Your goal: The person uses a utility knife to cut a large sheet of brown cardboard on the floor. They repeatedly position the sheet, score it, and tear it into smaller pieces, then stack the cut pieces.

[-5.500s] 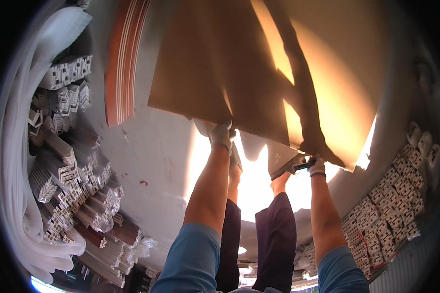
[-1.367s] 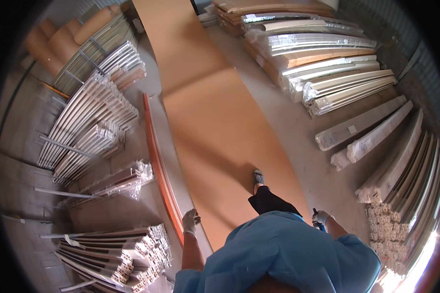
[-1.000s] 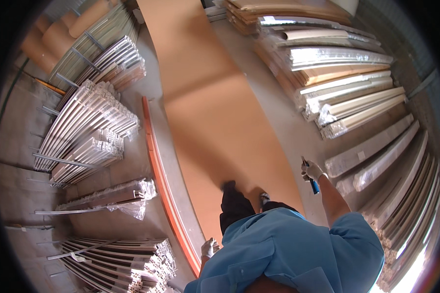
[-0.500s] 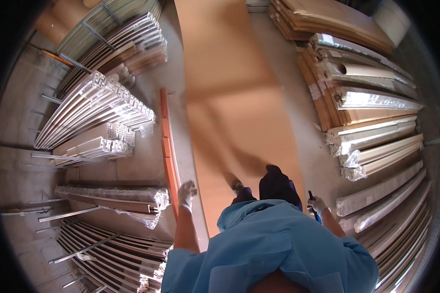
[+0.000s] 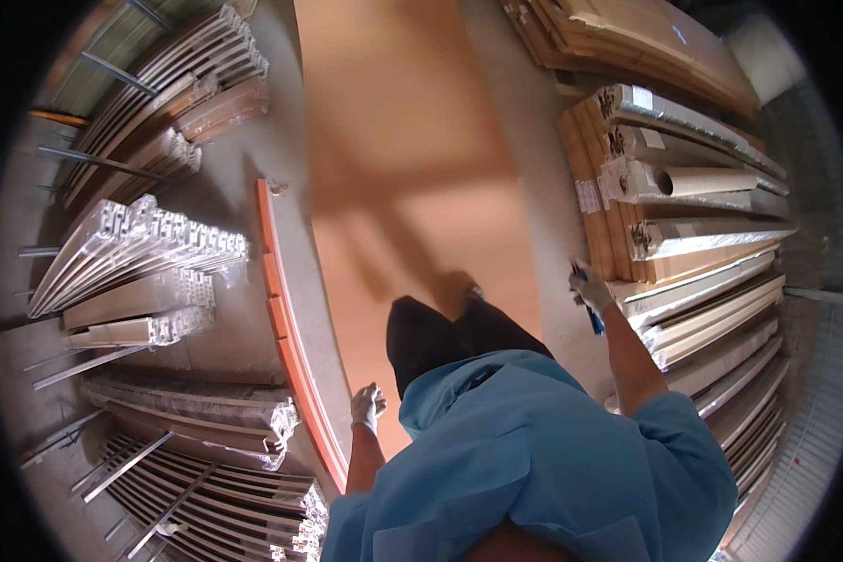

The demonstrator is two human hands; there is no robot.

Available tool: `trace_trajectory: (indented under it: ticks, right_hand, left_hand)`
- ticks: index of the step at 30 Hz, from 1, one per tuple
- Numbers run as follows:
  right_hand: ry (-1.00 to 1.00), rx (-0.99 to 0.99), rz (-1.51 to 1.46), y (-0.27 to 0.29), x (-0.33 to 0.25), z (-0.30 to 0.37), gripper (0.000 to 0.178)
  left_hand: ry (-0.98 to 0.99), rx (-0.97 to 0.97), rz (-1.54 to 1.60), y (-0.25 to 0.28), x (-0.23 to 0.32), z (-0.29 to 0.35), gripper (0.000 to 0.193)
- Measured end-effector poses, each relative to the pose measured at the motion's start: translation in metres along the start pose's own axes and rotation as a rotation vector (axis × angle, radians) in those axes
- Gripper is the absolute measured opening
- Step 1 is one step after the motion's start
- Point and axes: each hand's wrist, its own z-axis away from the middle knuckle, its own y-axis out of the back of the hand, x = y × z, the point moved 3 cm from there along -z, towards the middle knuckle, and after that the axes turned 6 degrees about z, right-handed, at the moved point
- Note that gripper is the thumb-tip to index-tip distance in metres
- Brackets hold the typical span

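While the brown cardboard sheet [image 5: 412, 103] lies flat on the floor [image 5: 545, 201], its long axis runs from beneath the person up to the top edge of the view, straight ahead between the two hands. The gloved left hand [image 5: 368, 406] is the nearer one: in the view it overlaps the sheet's left edge, though how far above it the hand hangs I cannot tell. Its fingers are loosely curled; nothing shows in them, but the palm is hidden. The gloved right hand [image 5: 593, 288] is out past the sheet's right edge, apart from it in the view, fingers wrapped around a slim blue-and-black hand tool [image 5: 596, 321] whose working end is too small to make out.

Any reach for the sheet with the right hand would therefore have to go inward and down. On the left, a long orange-red strip [image 5: 279, 317] runs beside the sheet, with a narrow band of floor between. Plastic-wrapped bundles [image 5: 707, 241] lie to the right, near the right hand. Dark trousers [image 5: 417, 342] cover part of the sheet's near end.
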Motion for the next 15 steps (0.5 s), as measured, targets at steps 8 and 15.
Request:
trace_trajectory:
  ticks: [8, 15]
  right_hand:
    - [0.005, 0.046, 0.181, -0.050, -0.224, -0.105, 0.020]
    - [-0.144, -0.114, 0.247, -0.160, -0.225, -0.261, 0.025]
  left_hand:
    - [0.180, 0.094, 0.110, -0.010, 0.076, -0.089, 0.030]
    - [0.095, 0.106, 0.037, -0.037, 0.229, -0.297, 0.030]
